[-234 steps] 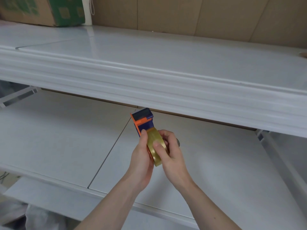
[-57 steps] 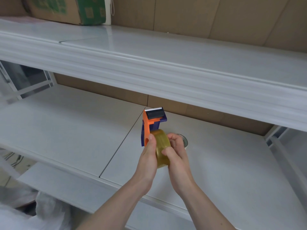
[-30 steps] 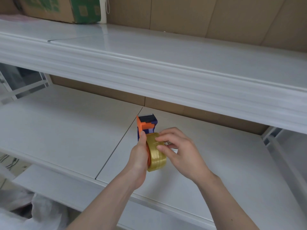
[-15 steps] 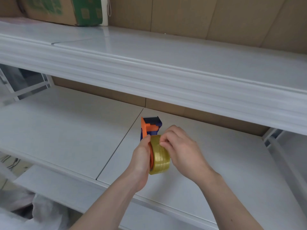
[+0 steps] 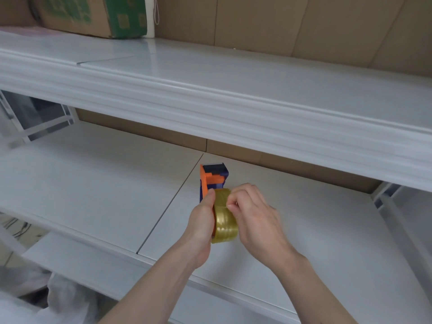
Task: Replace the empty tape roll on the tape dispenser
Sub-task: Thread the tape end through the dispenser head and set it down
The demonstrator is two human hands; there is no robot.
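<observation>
Fingertips now pinching one roll point(image 5: 225, 220)

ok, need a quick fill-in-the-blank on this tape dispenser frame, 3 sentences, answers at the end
1. The left hand grips the orange and blue tape dispenser from its ____ side.
2. The right hand pinches at the top of the ____ tape roll.
3. The cardboard box sits on the ____ shelf.

Missing words: left; yellowish; upper
</observation>
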